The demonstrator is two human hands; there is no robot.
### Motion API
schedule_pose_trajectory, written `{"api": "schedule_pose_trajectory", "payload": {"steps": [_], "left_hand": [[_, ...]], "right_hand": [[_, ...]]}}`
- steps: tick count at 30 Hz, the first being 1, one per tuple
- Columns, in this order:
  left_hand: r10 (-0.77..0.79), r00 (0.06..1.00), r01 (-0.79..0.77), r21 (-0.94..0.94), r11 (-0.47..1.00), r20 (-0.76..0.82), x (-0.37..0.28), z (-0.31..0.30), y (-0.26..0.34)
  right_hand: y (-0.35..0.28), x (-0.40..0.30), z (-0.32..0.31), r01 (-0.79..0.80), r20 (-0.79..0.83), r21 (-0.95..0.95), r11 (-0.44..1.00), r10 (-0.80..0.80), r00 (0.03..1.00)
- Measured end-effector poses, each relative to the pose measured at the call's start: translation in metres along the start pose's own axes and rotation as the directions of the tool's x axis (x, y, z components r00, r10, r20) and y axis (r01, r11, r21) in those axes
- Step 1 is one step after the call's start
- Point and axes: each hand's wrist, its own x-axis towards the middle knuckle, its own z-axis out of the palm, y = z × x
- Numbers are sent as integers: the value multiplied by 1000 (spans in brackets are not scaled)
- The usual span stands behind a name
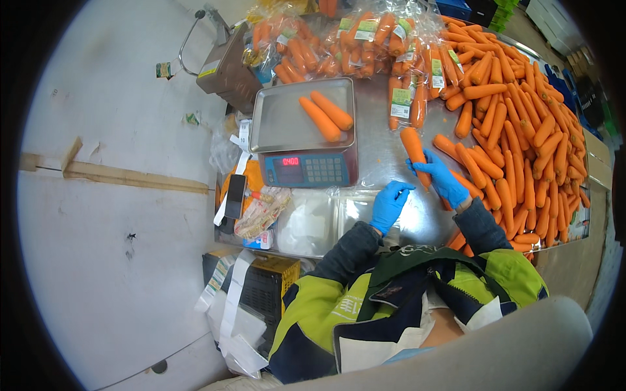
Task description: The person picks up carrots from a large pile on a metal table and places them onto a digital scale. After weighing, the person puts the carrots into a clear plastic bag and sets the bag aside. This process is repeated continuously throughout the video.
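Observation:
A single carrot (413,146) is gripped in my right hand (442,178), which wears a blue glove and sits at the left edge of the carrot pile (513,127). My left hand (390,207), also gloved, hovers over the steel tabletop (376,141) with its fingers loosely curled and nothing visible in it. Clear plastic bags (308,222) lie flat to its left. Two carrots (320,119) rest side by side on the metal pan (276,119) of a digital scale (309,170), whose display shows lit red digits.
Bagged, labelled carrots (364,46) crowd the table's far side. A brown machine with a lever (230,73) stands behind the scale's left. A phone (235,196) and a crumpled wrapper (261,215) lie left of the bags. Below the table edge is a black and yellow crate (281,273).

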Motion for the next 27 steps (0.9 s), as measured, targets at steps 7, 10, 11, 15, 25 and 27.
{"api": "schedule_pose_trajectory", "payload": {"steps": [7, 10, 11, 15, 25, 27], "left_hand": [[-74, 996, 74, -16, 997, -43, 4, -32, -6], [49, 959, -4, 159, 987, -278, -5, -86, -33], [107, 933, -47, 178, 983, -343, 10, -100, -38], [290, 917, -123, 498, 858, -273, 77, -115, 42], [451, 881, 35, 972, 232, -140, 178, -116, -13], [461, 878, 29, 975, 221, -130, 178, -112, -12]], "right_hand": [[-22, 12, -20, -26, -73, -247, 969, 8, 997], [-20, -3, -28, -30, -132, -296, 955, -10, 991], [-12, -8, -54, 13, -227, -358, 934, -101, 969], [-19, -77, -131, -59, -641, -484, 873, -308, 703], [27, -152, -142, -337, -462, -887, 316, -607, 647], [27, -145, -135, -400, -403, -899, 177, -688, 603]]}}
